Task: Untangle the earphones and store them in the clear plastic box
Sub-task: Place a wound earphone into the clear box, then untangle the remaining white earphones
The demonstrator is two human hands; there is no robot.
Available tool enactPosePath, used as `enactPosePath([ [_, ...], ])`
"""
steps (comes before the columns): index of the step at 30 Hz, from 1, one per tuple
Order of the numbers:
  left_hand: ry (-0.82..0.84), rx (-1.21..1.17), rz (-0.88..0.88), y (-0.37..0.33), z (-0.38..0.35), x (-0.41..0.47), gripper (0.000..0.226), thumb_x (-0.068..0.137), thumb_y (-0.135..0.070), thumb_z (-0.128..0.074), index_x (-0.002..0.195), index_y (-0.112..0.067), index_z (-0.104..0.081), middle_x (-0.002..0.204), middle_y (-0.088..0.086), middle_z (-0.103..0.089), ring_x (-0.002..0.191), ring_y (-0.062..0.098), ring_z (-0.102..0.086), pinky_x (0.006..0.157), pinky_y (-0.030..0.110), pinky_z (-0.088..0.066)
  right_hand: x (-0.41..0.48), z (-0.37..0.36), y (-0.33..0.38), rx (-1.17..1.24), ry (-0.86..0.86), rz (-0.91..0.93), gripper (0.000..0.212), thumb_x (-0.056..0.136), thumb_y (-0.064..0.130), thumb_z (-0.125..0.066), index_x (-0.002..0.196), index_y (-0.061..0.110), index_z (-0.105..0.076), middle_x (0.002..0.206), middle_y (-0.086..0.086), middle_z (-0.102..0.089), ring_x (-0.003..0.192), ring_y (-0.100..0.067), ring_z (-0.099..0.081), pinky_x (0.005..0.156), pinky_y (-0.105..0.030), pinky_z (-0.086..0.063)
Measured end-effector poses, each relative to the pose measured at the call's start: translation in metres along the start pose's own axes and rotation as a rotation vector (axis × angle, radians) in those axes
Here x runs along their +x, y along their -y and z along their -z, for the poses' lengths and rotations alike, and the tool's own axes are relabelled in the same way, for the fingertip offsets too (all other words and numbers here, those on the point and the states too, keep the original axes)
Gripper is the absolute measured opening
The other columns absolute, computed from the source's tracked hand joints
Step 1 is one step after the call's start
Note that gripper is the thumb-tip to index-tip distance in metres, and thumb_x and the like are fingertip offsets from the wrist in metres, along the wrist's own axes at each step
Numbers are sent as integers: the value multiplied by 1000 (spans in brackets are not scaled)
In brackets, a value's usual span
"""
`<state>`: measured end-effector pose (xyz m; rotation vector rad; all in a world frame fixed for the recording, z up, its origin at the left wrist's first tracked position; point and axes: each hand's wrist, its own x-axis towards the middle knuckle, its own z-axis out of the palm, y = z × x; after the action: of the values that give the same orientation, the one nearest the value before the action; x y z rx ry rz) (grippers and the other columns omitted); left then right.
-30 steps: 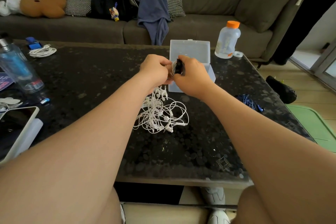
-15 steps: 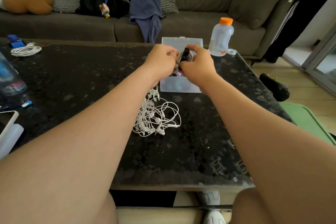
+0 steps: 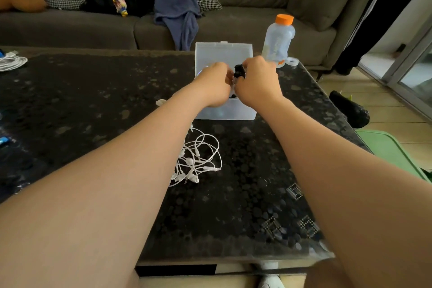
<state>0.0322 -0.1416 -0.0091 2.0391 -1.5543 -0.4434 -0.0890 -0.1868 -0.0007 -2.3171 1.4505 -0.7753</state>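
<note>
A clear plastic box (image 3: 224, 113) stands open on the black table, its lid (image 3: 223, 54) upright behind it. My left hand (image 3: 214, 85) and my right hand (image 3: 256, 82) meet just above the box and together grip a small coiled black earphone bundle (image 3: 239, 72). A tangle of white earphones (image 3: 198, 159) lies on the table in front of the box, partly hidden by my left forearm.
A clear bottle with an orange cap (image 3: 279, 40) and a tape roll (image 3: 292, 61) stand right of the box. A white cable coil (image 3: 11, 62) lies far left. A grey sofa (image 3: 245, 23) with cushions and clothes runs behind the table (image 3: 93, 91).
Both hands carried the black bundle forward from in front of the box to over its opening. The white tangle stayed on the table.
</note>
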Motion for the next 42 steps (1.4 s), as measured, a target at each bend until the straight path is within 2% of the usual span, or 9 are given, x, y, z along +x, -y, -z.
enactPosePath([
  [3, 106, 181, -38, -1, -3, 1, 46, 93, 2, -47, 132, -18, -64, 129, 9, -69, 124, 33, -61, 111, 51, -48, 3, 0, -8, -95, 42, 22, 30, 94, 9, -70, 123, 4, -62, 115, -17, -59, 91, -32, -59, 82, -42, -55],
  [6, 171, 250, -14, 4, -3, -1, 53, 97, -5, -45, 141, -30, -61, 133, 1, -68, 125, 29, -60, 112, 52, -46, 5, -4, -12, -295, 39, 89, 26, 92, 22, -73, 116, 14, -65, 106, -9, -62, 110, -35, -59, 101, -47, -44],
  [12, 115, 267, -44, 12, 1, -9, 37, 98, -10, -43, 113, -17, -76, 118, 10, -69, 109, 35, -61, 102, 51, -51, 4, -6, -11, -480, 55, -6, 24, 92, 32, -68, 101, 18, -51, 127, -15, -55, 129, -40, -42, 108, -49, -32],
  [19, 168, 337, -28, 16, -5, -13, 27, 101, -39, -46, 79, -26, -58, 94, 0, -54, 104, 36, -52, 87, 41, -39, 11, -14, -11, -459, 87, 184, 15, 101, 27, -65, 113, 19, -65, 109, -8, -62, 119, -32, -54, 107, -48, -35],
  [23, 231, 371, -17, 18, -3, -17, 29, 85, -43, -42, 96, -32, -66, 104, 4, -58, 108, 37, -50, 95, 47, -48, 9, -14, -5, -608, 213, 102, 12, 100, 27, -59, 102, 20, -50, 108, -10, -56, 127, -35, -42, 111, -52, -24],
  [29, 228, 354, -50, 26, -2, -16, 27, 101, -25, -50, 123, -20, -65, 117, 9, -60, 112, 34, -54, 86, 39, -45, 12, -20, -3, -629, 320, 46, 41, 106, 46, -28, 102, 18, -58, 111, -10, -50, 131, -39, -31, 112, -59, -14],
  [35, 118, 183, -131, 32, 11, -25, 44, 84, 0, -55, 118, -17, -76, 118, 8, -75, 104, 19, -66, 94, 37, -56, 1, -26, 5, -680, 223, 24, 20, 98, 27, -45, 84, 19, -56, 109, -8, -58, 129, -39, -33, 114, -57, -16],
  [38, -49, 10, -150, 31, 18, -34, 46, 85, 7, -55, 119, -15, -78, 117, 1, -77, 112, 15, -69, 103, 33, -54, -5, -29, 9, -676, 47, 169, 23, 97, 31, -56, 114, 16, -62, 124, -13, -61, 129, -39, -43, 109, -52, -30],
  [42, -194, 32, -161, 40, 27, -43, 29, 87, 5, -64, 104, -19, -67, 110, 1, -67, 101, 17, -63, 80, 25, -49, -19, -23, 29, -531, -93, 371, 28, 99, 31, -57, 119, 11, -61, 119, -14, -67, 115, -34, -60, 98, -44, -44],
])
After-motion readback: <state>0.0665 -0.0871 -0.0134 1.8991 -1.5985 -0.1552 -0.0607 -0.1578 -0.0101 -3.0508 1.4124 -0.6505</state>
